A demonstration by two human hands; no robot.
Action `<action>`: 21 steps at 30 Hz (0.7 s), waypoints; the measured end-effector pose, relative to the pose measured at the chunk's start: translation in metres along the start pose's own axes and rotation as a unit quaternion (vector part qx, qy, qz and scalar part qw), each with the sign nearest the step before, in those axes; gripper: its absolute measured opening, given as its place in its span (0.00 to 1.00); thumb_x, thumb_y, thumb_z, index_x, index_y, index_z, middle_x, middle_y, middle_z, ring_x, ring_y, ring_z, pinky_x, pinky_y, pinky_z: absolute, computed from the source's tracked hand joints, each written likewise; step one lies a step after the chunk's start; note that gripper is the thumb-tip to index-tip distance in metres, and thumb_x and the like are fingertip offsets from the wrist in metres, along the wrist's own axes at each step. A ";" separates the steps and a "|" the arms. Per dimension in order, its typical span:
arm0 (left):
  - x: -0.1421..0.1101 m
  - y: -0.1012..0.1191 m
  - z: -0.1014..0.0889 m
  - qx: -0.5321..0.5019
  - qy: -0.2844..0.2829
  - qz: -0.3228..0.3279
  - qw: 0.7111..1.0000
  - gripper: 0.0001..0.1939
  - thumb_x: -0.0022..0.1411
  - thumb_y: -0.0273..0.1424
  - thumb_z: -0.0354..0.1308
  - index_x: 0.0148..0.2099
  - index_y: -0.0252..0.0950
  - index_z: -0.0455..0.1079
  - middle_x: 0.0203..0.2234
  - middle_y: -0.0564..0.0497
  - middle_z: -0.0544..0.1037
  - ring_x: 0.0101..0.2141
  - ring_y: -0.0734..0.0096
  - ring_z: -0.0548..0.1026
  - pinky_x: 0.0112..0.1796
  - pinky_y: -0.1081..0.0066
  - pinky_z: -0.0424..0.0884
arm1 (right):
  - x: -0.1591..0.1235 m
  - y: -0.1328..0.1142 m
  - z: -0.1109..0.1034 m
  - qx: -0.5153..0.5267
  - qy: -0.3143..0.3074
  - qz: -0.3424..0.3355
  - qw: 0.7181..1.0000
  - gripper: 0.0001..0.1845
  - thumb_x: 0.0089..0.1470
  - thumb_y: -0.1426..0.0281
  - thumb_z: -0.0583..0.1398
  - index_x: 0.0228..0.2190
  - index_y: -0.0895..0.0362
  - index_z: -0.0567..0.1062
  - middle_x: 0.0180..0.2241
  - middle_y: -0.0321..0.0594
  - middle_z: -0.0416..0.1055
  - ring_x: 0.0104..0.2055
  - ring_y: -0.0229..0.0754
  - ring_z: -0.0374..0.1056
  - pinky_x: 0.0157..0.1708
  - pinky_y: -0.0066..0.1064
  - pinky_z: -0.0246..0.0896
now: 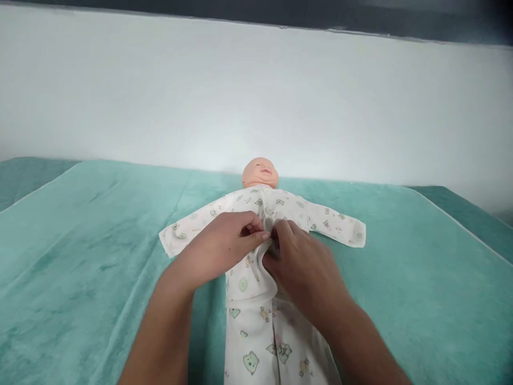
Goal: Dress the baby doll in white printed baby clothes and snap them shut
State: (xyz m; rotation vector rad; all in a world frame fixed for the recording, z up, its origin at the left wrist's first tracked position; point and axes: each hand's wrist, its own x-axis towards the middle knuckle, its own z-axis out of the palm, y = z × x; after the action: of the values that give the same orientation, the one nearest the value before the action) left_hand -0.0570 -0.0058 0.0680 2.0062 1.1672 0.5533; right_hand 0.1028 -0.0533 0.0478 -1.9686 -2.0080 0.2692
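Note:
A baby doll lies on its back, its head toward the wall. It wears a white printed baby shirt with both sleeves spread out to the sides, and matching printed pants below. Over the chest, my left hand pinches the shirt's front edge between thumb and fingertips. Right beside it, my right hand is closed on the same front opening, its fingertips partly hidden in the cloth. The shirt front is lifted and puckered between the two hands. Any fastener there is too small to make out.
A light green plush blanket lies under the doll, with a darker green cloth showing past its edges. Behind stands a white wall with a dark band along its top.

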 end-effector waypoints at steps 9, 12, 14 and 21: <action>0.003 0.001 0.004 -0.035 -0.010 0.006 0.999 0.08 0.61 0.38 0.55 0.32 0.42 0.71 0.28 0.54 0.76 0.29 0.68 0.73 0.27 0.71 0.64 | 0.008 0.006 -0.008 0.057 -0.039 0.016 0.997 0.08 0.51 0.70 0.54 0.23 0.54 0.58 0.24 0.34 0.66 0.23 0.36 0.52 0.22 0.31 0.42; 0.003 0.002 0.004 -0.036 -0.019 0.014 0.999 0.06 0.61 0.37 0.56 0.35 0.44 0.72 0.29 0.55 0.77 0.30 0.68 0.74 0.29 0.71 0.66 | 0.009 0.016 -0.014 0.131 -0.068 -0.013 0.989 0.09 0.53 0.67 0.54 0.23 0.54 0.62 0.23 0.32 0.67 0.24 0.36 0.56 0.22 0.30 0.47; 0.003 0.002 0.004 -0.032 -0.031 0.016 0.999 0.06 0.62 0.36 0.55 0.36 0.44 0.73 0.29 0.55 0.77 0.31 0.69 0.74 0.30 0.72 0.66 | 0.011 0.021 -0.017 0.169 -0.080 -0.015 0.982 0.10 0.53 0.67 0.54 0.22 0.54 0.62 0.22 0.32 0.66 0.24 0.36 0.57 0.22 0.30 0.48; 0.007 0.003 0.008 0.008 -0.030 0.001 1.000 0.06 0.60 0.33 0.55 0.32 0.43 0.72 0.27 0.56 0.75 0.28 0.70 0.72 0.27 0.72 0.64 | 0.017 0.034 -0.016 0.255 -0.098 -0.002 0.962 0.08 0.54 0.67 0.55 0.25 0.54 0.69 0.22 0.30 0.64 0.24 0.35 0.56 0.22 0.28 0.48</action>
State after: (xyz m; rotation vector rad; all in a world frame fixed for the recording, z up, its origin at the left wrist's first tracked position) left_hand -0.0468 -0.0038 0.0652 2.0245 1.1360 0.4825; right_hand 0.1405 -0.0368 0.0526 -1.6560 -1.8112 0.9115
